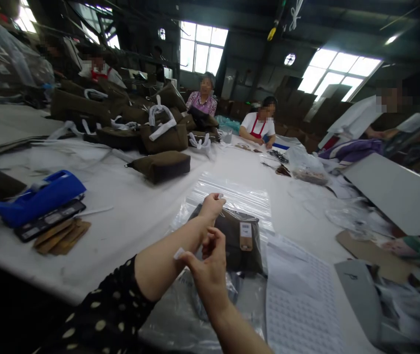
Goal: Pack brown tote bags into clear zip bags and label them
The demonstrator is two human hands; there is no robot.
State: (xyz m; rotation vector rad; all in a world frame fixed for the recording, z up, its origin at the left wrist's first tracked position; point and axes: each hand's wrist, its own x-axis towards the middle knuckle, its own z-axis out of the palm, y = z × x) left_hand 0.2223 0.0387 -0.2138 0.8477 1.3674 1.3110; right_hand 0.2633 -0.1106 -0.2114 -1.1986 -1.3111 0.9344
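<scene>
My left hand (212,206) reaches forward over the top of a clear plastic bag (232,194), its fingertips pinched on a small white sticker (221,196). Nearer to me, my right hand (210,265) is beside the left forearm, with another small white sticker (179,253) at the tip of its thumb and its other fingers curled. Inside the clear bag lies a dark pouch (234,241) with a barcoded tag (246,236). More clear plastic lies beneath my wrists. A sheet of white labels (298,295) is just right of the bag.
A blue tape dispenser (44,196) and brown tags (62,236) lie at the left. Dark pouches (162,166) are heaped at the back left. Two people sit across the white table (232,164); another person stands at the right, near a grey-white board (398,191).
</scene>
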